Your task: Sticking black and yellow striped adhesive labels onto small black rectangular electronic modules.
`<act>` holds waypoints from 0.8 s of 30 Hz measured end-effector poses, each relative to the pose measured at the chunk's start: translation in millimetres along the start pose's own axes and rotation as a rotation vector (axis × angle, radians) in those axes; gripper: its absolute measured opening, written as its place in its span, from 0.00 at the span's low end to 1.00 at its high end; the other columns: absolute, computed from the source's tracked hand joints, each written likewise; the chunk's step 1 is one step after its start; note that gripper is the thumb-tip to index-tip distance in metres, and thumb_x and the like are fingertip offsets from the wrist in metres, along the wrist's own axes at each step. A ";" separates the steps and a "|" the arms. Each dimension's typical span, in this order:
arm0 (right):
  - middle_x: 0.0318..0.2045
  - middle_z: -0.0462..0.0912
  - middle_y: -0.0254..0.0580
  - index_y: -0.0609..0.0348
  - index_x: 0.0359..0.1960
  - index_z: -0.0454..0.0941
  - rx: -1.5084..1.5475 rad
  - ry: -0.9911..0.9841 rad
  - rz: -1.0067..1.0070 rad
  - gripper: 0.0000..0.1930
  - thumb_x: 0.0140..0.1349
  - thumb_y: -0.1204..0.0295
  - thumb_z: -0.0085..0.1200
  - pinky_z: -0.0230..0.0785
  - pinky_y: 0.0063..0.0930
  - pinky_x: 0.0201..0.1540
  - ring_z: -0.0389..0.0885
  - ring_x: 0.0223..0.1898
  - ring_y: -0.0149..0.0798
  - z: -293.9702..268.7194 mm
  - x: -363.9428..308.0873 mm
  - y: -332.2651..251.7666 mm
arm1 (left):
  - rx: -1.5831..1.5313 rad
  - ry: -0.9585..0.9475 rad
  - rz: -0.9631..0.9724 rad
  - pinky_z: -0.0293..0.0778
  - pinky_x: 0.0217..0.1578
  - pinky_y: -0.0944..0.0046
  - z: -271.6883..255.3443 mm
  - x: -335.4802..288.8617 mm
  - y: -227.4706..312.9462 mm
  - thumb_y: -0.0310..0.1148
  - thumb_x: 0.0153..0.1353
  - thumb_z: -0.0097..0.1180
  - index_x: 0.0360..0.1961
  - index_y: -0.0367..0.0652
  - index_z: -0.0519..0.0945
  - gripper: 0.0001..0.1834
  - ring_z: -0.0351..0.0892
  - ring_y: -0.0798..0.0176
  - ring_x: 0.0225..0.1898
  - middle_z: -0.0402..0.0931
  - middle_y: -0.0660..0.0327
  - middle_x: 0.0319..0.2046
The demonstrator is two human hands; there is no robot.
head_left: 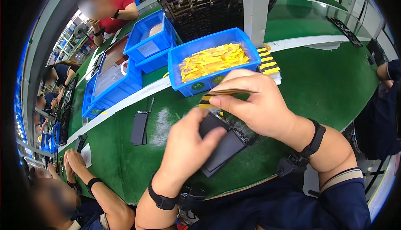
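In my right hand [255, 100], thumb and fingers pinch a thin sheet with yellow and black stripes [205, 101], seen nearly edge-on. My left hand [188, 140] grips a flat black rectangular pack [209, 125], its thumb lying across the near face and the other fingers partly hidden. The left fingertips come close to the striped sheet; whether they touch it, I cannot tell. Below and right of the left thumb, more flat black packs [225, 148] lie overlapping on the green table [175, 180]. Dark strips or leads show at their far right end, partly under my right hand.
Beyond my hands stands a blue bin [179, 79] heaped with yellow strips [215, 61]. A stack of striped sheets [268, 63] sits beside it. Black packs [140, 127] lie to the left, near blue bins [112, 86]. A co-worker's hands [75, 163] work at lower left.
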State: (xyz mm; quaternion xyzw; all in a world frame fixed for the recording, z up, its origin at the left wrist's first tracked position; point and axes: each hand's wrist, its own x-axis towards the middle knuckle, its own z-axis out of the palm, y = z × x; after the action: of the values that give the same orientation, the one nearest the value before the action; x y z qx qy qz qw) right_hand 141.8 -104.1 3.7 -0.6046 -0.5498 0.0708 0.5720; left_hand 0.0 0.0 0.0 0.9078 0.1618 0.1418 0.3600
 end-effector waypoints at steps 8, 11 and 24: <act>0.23 0.79 0.43 0.62 0.29 0.81 0.026 0.143 -0.051 0.06 0.47 0.78 0.60 0.69 0.27 0.31 0.78 0.27 0.39 8.2 -3.1 -0.3 | -0.833 0.088 -0.066 0.67 0.36 0.78 0.8 -3.4 -0.2 0.26 0.61 0.51 0.45 0.35 0.70 0.11 0.71 0.78 0.35 0.78 0.63 0.34; 0.25 0.79 0.42 0.63 0.30 0.81 0.011 0.120 -0.042 0.07 0.48 0.80 0.60 0.69 0.25 0.33 0.78 0.29 0.36 5.7 -4.0 -0.9 | -0.882 0.075 -0.057 0.67 0.36 0.78 1.3 -1.9 2.9 0.26 0.61 0.51 0.46 0.34 0.70 0.12 0.71 0.78 0.35 0.78 0.64 0.34; 0.23 0.77 0.40 0.60 0.29 0.79 -0.120 0.105 -0.239 0.13 0.38 0.83 0.61 0.67 0.30 0.31 0.75 0.27 0.42 3.9 -1.8 5.0 | -0.868 0.065 -0.081 0.67 0.35 0.78 -0.3 -2.1 1.8 0.26 0.61 0.52 0.44 0.34 0.71 0.11 0.72 0.79 0.34 0.78 0.64 0.33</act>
State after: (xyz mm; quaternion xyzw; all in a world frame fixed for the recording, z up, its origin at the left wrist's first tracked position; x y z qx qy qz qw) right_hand 141.2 -101.8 -2.3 -0.5706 -0.5905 -0.0625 0.5673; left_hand -1.6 -1.9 1.2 0.6604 0.1338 0.2110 0.7082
